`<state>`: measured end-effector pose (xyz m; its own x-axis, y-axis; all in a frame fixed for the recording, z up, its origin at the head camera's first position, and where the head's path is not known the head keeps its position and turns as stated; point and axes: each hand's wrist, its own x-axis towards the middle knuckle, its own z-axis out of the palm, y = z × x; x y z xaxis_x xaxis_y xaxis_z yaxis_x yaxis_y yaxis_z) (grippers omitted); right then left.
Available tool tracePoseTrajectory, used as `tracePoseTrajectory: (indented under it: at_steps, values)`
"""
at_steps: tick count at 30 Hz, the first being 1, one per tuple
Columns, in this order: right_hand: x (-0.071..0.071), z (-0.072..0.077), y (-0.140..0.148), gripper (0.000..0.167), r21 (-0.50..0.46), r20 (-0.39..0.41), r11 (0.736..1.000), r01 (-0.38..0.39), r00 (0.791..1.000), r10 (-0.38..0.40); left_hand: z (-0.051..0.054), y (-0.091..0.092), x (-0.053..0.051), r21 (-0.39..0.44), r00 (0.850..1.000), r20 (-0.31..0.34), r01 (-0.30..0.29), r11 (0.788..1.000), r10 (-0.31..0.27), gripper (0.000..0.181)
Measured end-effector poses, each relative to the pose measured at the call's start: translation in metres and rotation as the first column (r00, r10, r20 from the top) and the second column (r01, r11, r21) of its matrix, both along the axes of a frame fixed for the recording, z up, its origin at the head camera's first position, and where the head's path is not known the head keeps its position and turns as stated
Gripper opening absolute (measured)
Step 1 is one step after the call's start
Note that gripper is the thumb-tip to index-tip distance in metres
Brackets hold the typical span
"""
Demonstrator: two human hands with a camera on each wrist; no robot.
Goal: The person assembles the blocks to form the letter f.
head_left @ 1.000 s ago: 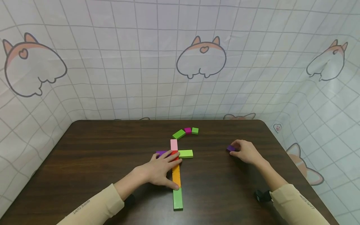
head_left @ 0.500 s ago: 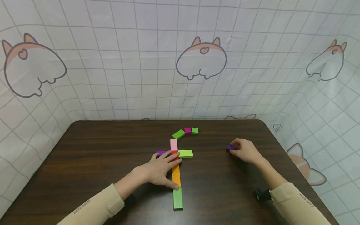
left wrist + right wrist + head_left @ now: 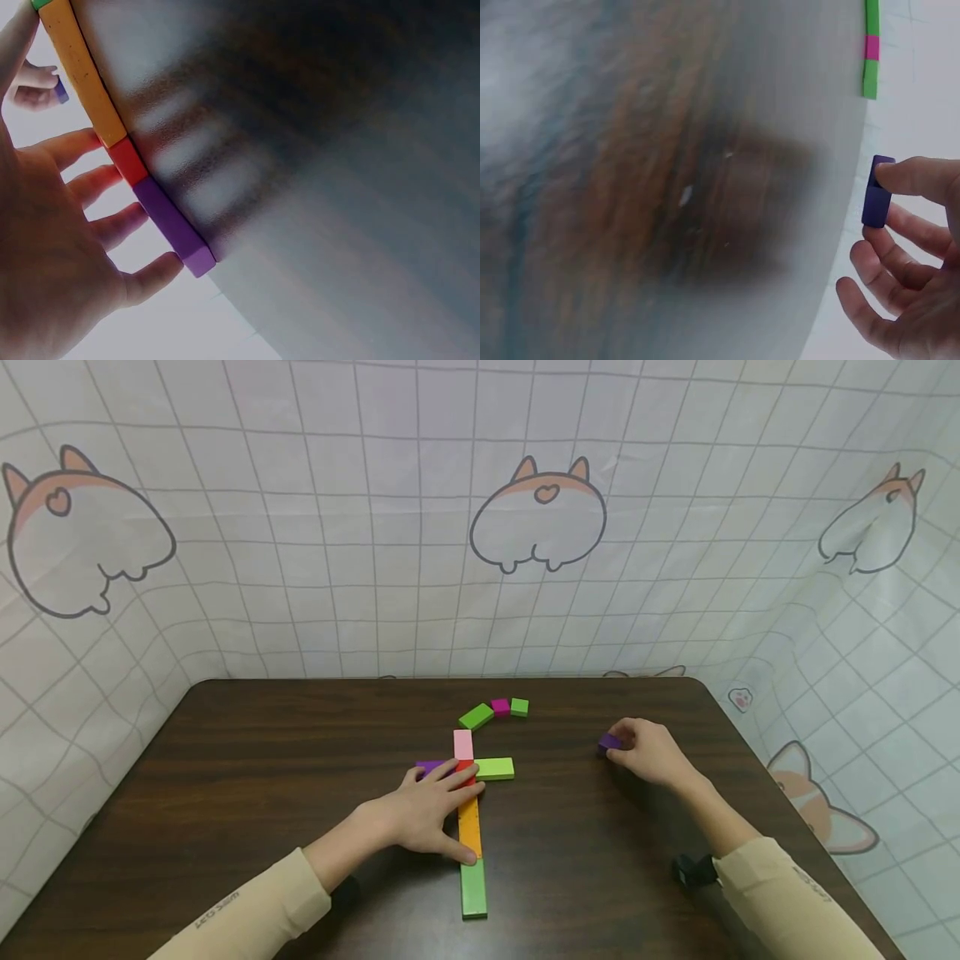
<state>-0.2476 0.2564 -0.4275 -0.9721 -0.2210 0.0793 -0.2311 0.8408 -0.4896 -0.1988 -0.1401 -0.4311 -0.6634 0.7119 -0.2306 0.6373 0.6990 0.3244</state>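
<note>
In the head view my left hand (image 3: 423,817) lies with fingers spread over a line of blocks. Its fingertips rest on the red block (image 3: 466,769) and about the purple block (image 3: 172,225); the thumb touches near where the orange block (image 3: 469,828) meets the long green block (image 3: 473,889). A pink block (image 3: 462,745) and a lime block (image 3: 495,768) adjoin the red one. To the right, my right hand (image 3: 651,750) pinches a small dark purple block (image 3: 608,742) between thumb and fingers. The right wrist view shows this purple block (image 3: 877,191) at the fingertips, other fingers loosely bent.
Beyond the pink block, a green block (image 3: 476,717), a magenta block (image 3: 500,707) and a small green block (image 3: 520,707) form a bent row. The dark wooden table (image 3: 300,735) ends at a white gridded cloth (image 3: 337,568) at the back and sides.
My right hand, with the small purple block, has shifted slightly left and farther from me. The left hand keeps its place on the blocks.
</note>
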Motion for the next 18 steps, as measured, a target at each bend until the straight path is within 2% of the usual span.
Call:
tracePoseTrajectory:
  at_steps: [18]
  values:
    - [-0.018,0.004,-0.017,0.028,-0.025,-0.021,0.999,-0.024,0.999,0.023,-0.001,-0.001,-0.001,0.000,1.000,-0.003,-0.001,1.000,0.001,0.100]
